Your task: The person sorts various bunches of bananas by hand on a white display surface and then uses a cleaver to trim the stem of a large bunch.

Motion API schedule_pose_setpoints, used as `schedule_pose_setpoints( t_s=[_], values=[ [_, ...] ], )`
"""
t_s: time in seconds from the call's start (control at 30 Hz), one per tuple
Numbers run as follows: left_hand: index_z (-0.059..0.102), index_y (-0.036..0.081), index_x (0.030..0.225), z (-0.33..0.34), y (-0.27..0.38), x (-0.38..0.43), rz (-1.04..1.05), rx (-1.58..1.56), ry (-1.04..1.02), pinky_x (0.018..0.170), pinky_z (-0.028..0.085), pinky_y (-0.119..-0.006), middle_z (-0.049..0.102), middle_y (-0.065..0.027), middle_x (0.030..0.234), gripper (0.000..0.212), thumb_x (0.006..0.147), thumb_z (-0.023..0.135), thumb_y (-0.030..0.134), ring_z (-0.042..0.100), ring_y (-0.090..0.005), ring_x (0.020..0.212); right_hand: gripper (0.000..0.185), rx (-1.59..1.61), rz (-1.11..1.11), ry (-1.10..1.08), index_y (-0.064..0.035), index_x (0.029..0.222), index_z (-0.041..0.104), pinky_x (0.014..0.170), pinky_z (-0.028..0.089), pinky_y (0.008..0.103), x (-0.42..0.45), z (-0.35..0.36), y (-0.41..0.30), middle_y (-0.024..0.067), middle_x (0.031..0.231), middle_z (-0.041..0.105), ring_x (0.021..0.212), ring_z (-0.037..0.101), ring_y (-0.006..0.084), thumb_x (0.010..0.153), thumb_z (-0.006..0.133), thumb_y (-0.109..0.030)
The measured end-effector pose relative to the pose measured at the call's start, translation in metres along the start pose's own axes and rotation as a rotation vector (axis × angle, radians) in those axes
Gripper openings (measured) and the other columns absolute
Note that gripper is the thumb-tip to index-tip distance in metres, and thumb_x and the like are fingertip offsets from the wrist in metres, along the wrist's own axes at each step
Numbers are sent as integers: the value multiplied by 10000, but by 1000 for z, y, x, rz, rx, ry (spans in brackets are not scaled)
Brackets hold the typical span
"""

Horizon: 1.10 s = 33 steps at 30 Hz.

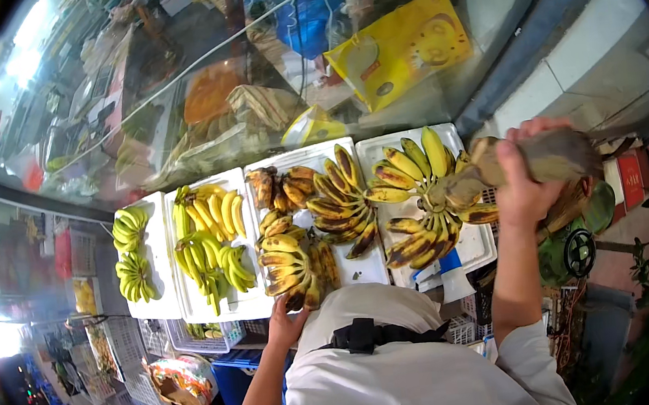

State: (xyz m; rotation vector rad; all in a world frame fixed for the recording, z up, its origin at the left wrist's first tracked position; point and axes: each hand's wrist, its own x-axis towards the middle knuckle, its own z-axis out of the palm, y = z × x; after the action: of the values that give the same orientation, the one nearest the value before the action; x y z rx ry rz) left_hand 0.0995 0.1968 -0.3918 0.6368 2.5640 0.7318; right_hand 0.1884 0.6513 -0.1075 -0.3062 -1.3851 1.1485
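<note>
My right hand (527, 181) is closed around a thick brownish banana stalk (560, 155) at the right. The stalk reaches left to a large cluster of yellow-green bananas (429, 156) with dark patches, over the right foam tray (472, 252). At the front edge of the middle foam tray (367, 272), my left hand (284, 326) touches the low end of a spotted banana bunch (286, 263); its fingers are partly hidden. More dark-spotted bananas (343, 206) lie in that tray. Yellow bananas (215, 211) and greener bunches (131, 228) fill trays farther left.
A glass pane (171, 100) rises behind the trays, with a yellow printed bag (403, 46) seen beyond it. A blue-handled blade or scraper (454, 278) lies at the right tray's front edge. Plastic crates (214, 338) stand below at the left. A green fan-like machine (567, 254) is at the right.
</note>
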Motion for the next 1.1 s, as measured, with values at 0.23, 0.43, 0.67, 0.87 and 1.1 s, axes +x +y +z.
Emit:
schedule_pose_setpoints(
  t_s=[0.23,0.43,0.67,0.87,1.1],
  values=[
    [481,-6,1392,-13,26,30,-106,-93,-19,1043,458,-432,538,-259,1369,711,836,766,334,546,-398,1245,656,345,93,-245,-106,1229,376,831,384,352,22,45,-72,36,1007,404,891,395,153,651,657,25],
    [409,-7,1466,-68,97,47,-62,-532,107,1090,428,-414,564,-197,1374,689,891,748,167,526,-298,1310,645,482,255,-557,-155,1158,356,847,398,325,-31,83,-29,35,1014,412,909,418,148,646,713,7],
    [366,-7,1475,-89,185,66,393,-839,-63,1085,429,-390,501,-185,1434,846,788,837,142,523,-271,1301,701,353,226,-738,-78,1247,341,814,420,311,-98,132,-9,64,1017,459,909,476,139,685,755,-18],
    [674,-7,1058,-75,203,127,565,-969,-4,815,546,-338,714,-105,949,255,811,704,49,684,-213,889,850,169,259,-769,-88,1328,318,918,410,346,-96,154,-12,61,1084,449,1009,467,164,692,879,-137],
    [596,44,918,-103,194,133,278,-865,14,740,490,-289,620,-36,855,152,857,702,-46,574,-126,782,243,-378,436,-410,-50,1210,465,585,453,352,-110,26,3,54,786,552,630,552,163,1058,492,-237]
  ],
)
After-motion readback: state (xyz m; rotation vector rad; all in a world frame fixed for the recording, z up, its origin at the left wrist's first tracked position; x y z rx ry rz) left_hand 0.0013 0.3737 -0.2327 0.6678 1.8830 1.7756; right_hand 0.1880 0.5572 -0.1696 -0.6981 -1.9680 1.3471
